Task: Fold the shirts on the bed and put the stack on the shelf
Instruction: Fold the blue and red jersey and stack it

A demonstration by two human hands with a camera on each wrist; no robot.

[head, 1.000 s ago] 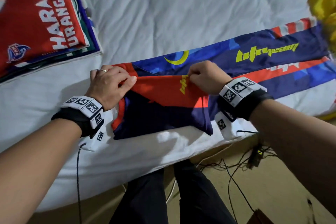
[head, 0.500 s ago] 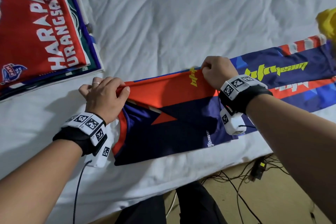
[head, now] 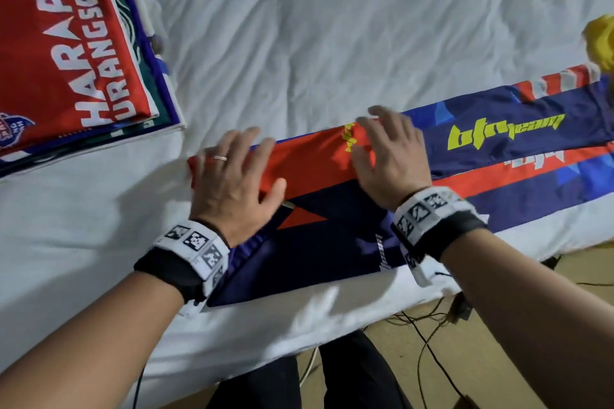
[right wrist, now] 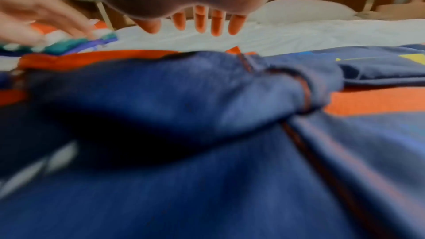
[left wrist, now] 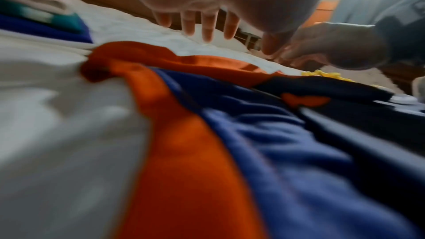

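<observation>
White bed (head: 332, 26), bare beyond both flat, released hands (head: 232, 183) (head: 392, 156) on jersey's (head: 332, 242) folded edge.

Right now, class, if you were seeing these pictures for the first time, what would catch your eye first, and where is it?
First, the two open hands, left hand and right hand, spread flat over the folded end of a navy and red jersey at the bed's near edge. Next, the stack of folded shirts at the far left, topped by a red one with white lettering. Everything lies on the rumpled white sheet.
</observation>
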